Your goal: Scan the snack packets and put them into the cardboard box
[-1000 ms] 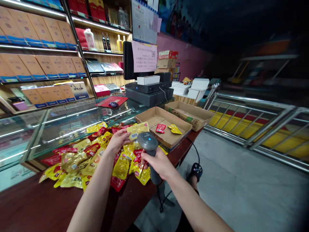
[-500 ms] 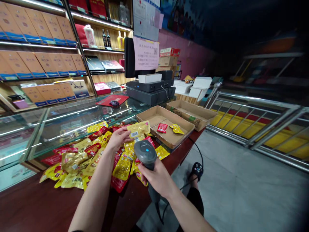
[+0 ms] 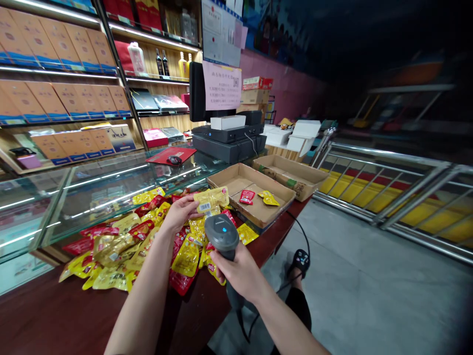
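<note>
My left hand [image 3: 182,213] pinches the near end of a pale gold snack packet [image 3: 216,198], its barcode side turned up, above the heap. In my right hand [image 3: 240,271] is a dark grey barcode scanner [image 3: 221,234], fingers wrapped round its handle and its head pointed at the packet. A blue light glows on top of the scanner. Below both hands, a heap of yellow, gold and red snack packets [image 3: 186,255] covers part of the dark red counter [image 3: 207,315]. Just beyond, a shallow cardboard box [image 3: 240,175] holds one red packet [image 3: 247,197] and one yellow packet [image 3: 269,198].
A second cardboard box [image 3: 306,180] stands behind the first. A monitor [image 3: 197,93] and black till [image 3: 229,148] sit on the glass display case [image 3: 92,182], near a mouse [image 3: 174,160]. The scanner's cable [image 3: 306,229] hangs beside the counter. A metal railing [image 3: 380,172] runs at right.
The view has shifted very slightly. Both hands keep nearly the same positions, with the packet and the scanner still held.
</note>
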The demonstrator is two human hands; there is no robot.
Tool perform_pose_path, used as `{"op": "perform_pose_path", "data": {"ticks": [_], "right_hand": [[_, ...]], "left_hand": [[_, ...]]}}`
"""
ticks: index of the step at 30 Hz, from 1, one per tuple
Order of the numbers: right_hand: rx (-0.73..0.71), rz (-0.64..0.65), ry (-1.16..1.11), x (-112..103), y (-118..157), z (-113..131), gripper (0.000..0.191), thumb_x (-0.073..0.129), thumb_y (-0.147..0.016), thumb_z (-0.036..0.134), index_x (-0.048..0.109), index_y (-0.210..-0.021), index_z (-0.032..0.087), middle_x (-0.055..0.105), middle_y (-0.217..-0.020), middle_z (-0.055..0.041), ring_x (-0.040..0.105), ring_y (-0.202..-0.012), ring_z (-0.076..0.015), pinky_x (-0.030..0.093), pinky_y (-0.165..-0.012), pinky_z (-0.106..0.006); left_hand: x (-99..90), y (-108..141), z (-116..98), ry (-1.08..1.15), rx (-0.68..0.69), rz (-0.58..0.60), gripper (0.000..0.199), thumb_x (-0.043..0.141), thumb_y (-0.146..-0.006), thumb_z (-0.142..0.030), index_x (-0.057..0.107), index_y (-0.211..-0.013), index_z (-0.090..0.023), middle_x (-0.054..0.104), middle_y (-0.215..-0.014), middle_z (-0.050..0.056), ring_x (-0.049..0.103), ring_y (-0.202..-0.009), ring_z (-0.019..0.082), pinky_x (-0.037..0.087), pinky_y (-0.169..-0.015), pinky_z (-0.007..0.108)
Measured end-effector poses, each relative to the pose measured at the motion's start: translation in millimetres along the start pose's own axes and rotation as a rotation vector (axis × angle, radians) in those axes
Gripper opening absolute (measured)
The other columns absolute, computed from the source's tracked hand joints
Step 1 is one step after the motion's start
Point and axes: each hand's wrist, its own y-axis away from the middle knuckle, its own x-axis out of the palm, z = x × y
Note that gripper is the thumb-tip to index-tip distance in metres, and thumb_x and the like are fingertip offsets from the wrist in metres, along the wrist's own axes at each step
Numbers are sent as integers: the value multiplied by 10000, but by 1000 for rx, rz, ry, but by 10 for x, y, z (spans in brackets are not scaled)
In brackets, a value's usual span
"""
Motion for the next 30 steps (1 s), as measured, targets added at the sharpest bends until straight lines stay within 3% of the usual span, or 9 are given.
{"op": "perform_pose_path", "data": {"ticks": [11,17,23,27,30], "right_hand": [[-7,15,29,4,-23,-35,216,596,-748,366,493,-635,213,484,-461,40,465,-396,-118,392,-408,-247],[-34,-21,-15,-45,-61,-76,164,628,-723,331,573,-770,185,572,-592,13,505,-490,-121,420,-486,-251],[-142,-376,-79,-454,-604,60,304,664,-602,213,648,-902,169,652,-772,10,551,-704,-136,431,-680,-253],[-93,-288,-199,-748,-1019,151,293,659,-532,165,665,-826,164,673,-829,-6,582,-756,-144,438,-678,-244],[-39,-260,-218,-922,-1206,245,265,652,-520,157,653,-785,168,656,-740,3,586,-680,-135,443,-620,-239]], "left_hand": [[-55,-40,53,-40,12,-11,397,784,-622,-225,617,-970,-129,707,-853,90,689,-743,223,577,-694,368],[-9,-6,3,-22,-1,19,348,775,-644,-252,610,-920,-120,705,-835,83,689,-689,185,583,-646,309],[40,33,-8,-31,-39,23,334,770,-649,-228,621,-931,-130,705,-863,78,694,-709,196,588,-685,347],[157,13,27,-39,-84,13,370,773,-652,-229,618,-974,-134,706,-888,82,697,-721,205,587,-705,377],[306,-141,8,-54,-89,-13,336,761,-672,-221,621,-962,-125,707,-858,83,691,-676,190,589,-691,373]]}}
